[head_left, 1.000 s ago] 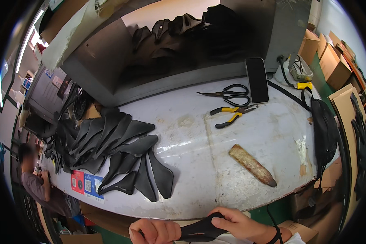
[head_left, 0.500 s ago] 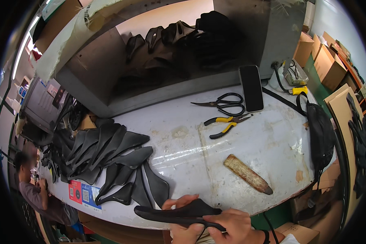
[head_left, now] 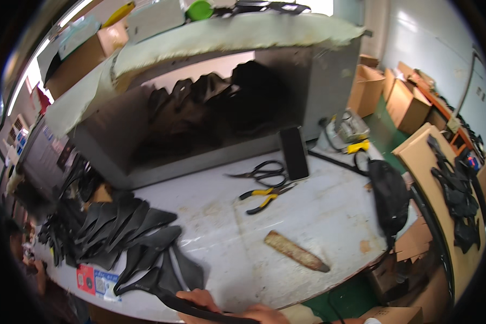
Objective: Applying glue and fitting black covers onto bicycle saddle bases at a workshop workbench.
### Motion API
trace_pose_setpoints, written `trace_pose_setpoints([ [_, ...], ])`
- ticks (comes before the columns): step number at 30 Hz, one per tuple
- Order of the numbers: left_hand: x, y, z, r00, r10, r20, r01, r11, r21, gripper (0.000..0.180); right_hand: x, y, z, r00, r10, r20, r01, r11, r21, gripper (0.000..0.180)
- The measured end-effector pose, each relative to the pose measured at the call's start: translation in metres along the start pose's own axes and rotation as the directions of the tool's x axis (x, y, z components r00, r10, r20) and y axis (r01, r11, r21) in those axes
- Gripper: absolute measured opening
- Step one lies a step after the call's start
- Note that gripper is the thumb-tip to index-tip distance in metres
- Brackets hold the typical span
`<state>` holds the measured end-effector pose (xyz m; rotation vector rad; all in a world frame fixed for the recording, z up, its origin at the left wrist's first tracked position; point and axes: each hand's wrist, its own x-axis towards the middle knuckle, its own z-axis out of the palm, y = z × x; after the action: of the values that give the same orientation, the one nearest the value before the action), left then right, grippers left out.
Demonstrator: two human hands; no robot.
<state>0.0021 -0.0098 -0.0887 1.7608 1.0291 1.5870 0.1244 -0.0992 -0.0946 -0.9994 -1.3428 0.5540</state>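
Observation:
A black bicycle saddle (head_left: 224, 316), cut off by the lower edge of the picture, lies across both my hands. My left hand (head_left: 200, 298) has its fingers curled over the saddle's far side. At the saddle's right end my right hand (head_left: 262, 313) grips it, blurred and mostly out of the picture. Just beyond my left hand is a pile of similar black saddles (head_left: 129, 221), overlapping on the white table (head_left: 221, 227). A worn, brownish wrapped bar (head_left: 297, 251) with a dark tip rests to the right of my hands.
Black-handled scissors (head_left: 268, 173), yellow-and-black pliers (head_left: 264, 197) and a dark phone (head_left: 294, 154) lie before a grey open-fronted box (head_left: 200, 162) with more black pieces inside. A black pouch (head_left: 389, 197) hangs at the right edge. Cardboard boxes (head_left: 407, 102) stand beyond.
The whole view has swung up and to the right, so the tabletop things appear further left and lower. My hands and the saddle now sit lower, partly outside the picture.

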Motion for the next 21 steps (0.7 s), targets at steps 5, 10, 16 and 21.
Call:
trace_pose_setpoints([
  [5,0.035,-0.036,-0.035,0.804,0.495,0.329,-0.584,0.761,0.283,0.048,0.039,-0.007,-0.028,0.99,-0.108,0.093,0.122,0.98,-0.16,0.049],
  [10,0.046,-0.003,-0.015,0.612,0.366,0.701,-0.518,0.856,0.006,0.056,0.072,-0.014,-0.043,0.968,-0.07,0.243,0.067,0.998,0.022,0.03],
  [16,0.037,-0.02,-0.002,0.586,0.41,0.699,-0.568,0.823,-0.006,0.054,0.052,0.022,-0.059,0.98,-0.14,0.141,0.161,0.975,-0.15,0.031],
  [21,0.056,-0.049,-0.033,0.692,0.151,0.706,-0.441,0.863,0.247,0.055,0.008,0.048,-0.169,0.599,0.581,-0.552,-0.331,0.807,0.49,0.031],
])
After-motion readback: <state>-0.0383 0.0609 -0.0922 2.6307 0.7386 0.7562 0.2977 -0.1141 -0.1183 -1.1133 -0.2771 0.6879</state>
